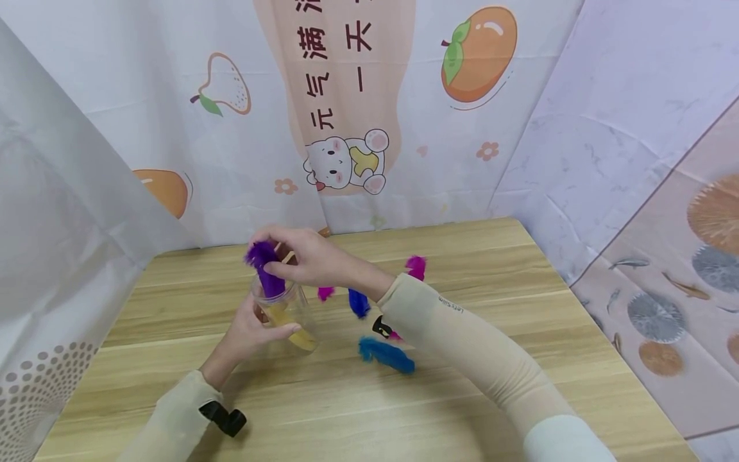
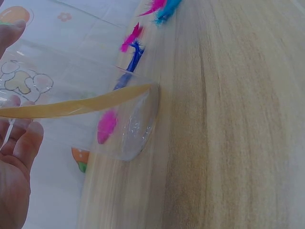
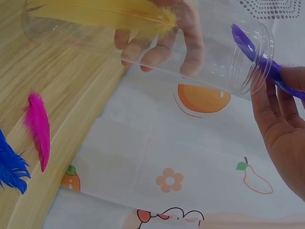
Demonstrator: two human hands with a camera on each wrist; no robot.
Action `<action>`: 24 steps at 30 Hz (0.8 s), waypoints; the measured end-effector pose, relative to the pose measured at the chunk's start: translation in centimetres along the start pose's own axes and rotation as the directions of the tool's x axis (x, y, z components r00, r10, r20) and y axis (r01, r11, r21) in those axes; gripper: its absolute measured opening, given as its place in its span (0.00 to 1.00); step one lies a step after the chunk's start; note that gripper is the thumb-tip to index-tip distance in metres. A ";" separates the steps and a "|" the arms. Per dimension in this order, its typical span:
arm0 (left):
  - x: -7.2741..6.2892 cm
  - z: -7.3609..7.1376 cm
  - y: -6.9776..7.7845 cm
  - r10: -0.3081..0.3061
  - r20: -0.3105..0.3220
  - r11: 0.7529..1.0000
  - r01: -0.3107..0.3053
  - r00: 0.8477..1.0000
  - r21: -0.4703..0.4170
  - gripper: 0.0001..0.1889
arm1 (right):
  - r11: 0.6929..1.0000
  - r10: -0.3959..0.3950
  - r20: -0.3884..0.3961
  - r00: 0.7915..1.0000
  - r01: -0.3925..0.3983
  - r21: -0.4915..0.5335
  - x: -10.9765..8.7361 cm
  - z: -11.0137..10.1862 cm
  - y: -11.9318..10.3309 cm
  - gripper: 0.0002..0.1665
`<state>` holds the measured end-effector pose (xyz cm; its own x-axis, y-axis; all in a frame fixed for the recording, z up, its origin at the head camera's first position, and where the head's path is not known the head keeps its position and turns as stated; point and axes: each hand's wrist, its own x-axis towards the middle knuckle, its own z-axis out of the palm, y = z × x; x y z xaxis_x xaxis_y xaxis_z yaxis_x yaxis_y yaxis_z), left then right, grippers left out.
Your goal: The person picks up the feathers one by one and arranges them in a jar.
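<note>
My left hand point(image 1: 245, 333) grips a clear plastic jar point(image 1: 304, 312) around its side, and the jar leans with its mouth up. A yellow feather point(image 3: 105, 13) lies lengthwise inside the jar. Above the mouth, my right hand point(image 1: 314, 258) pinches a purple feather point(image 1: 270, 277) between thumb and fingers. In the right wrist view the purple feather's tip point(image 3: 243, 42) is inside the jar's rim. The left wrist view shows the jar's base point(image 2: 143, 124) close to the wooden table; whether it touches is unclear.
Right of the jar on the table point(image 1: 462, 398) lie a dark blue feather point(image 1: 358, 303), a lighter blue feather point(image 1: 388, 355) and several magenta feathers point(image 1: 416, 267), partly behind the right arm. Printed curtains point(image 1: 242, 160) stand behind and beside the table.
</note>
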<state>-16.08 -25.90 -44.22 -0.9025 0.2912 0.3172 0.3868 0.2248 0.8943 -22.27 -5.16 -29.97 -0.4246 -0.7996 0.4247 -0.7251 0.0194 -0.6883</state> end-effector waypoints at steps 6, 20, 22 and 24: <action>0.0 -0.1 -0.2 0.018 -0.019 0.998 -0.017 1.000 0.054 0.48 | 0.998 -0.037 -0.009 0.999 0.038 0.040 0.0 0.1 0.1 0.17; 0.2 0.0 0.1 0.027 0.002 0.999 -0.027 1.000 -0.032 0.47 | 0.998 -0.033 -0.003 0.999 0.033 0.048 -0.2 0.1 0.1 0.16; 0.2 0.0 0.1 0.024 0.000 0.999 -0.024 1.000 -0.031 0.47 | 0.998 -0.030 -0.005 1.000 0.031 0.054 -0.3 0.0 0.1 0.16; 0.2 0.0 0.1 0.023 -0.003 0.999 -0.023 1.000 -0.030 0.46 | 0.998 -0.027 -0.007 1.000 0.027 0.056 -0.5 -0.1 0.0 0.16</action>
<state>-16.23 -25.78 -44.09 -0.8939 0.2938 0.3385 0.4017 0.1902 0.8958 -22.17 -4.71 -30.09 -0.4089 -0.7956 0.4470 -0.7045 -0.0361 -0.7088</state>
